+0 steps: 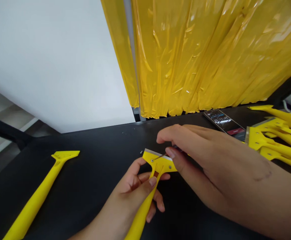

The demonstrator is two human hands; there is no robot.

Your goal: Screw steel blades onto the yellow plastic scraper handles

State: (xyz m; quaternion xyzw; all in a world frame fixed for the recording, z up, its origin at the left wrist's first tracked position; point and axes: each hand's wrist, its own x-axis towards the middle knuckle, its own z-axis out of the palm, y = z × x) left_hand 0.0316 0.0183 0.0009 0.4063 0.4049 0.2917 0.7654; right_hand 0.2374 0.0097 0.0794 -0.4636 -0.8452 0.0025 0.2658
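Observation:
My left hand [137,190] is wrapped round the neck of a yellow scraper [140,213], whose head with a metal blade edge points away from me. Two screws show on that head. Between thumb and index finger, my right hand [197,156] pinches a thin screwdriver [163,155]; its tip meets the left screw [152,160]. Most of the screwdriver's handle is hidden by the fingers. A tiny loose screw [141,152] lies on the black table just beyond the scraper head.
Another yellow scraper [39,190] lies at the left on the black table [95,146]. Several yellow scrapers [272,133] are piled at the right, beside a phone [222,123] with a lit screen. Yellow plastic strips [197,60] and a white panel [55,60] stand behind.

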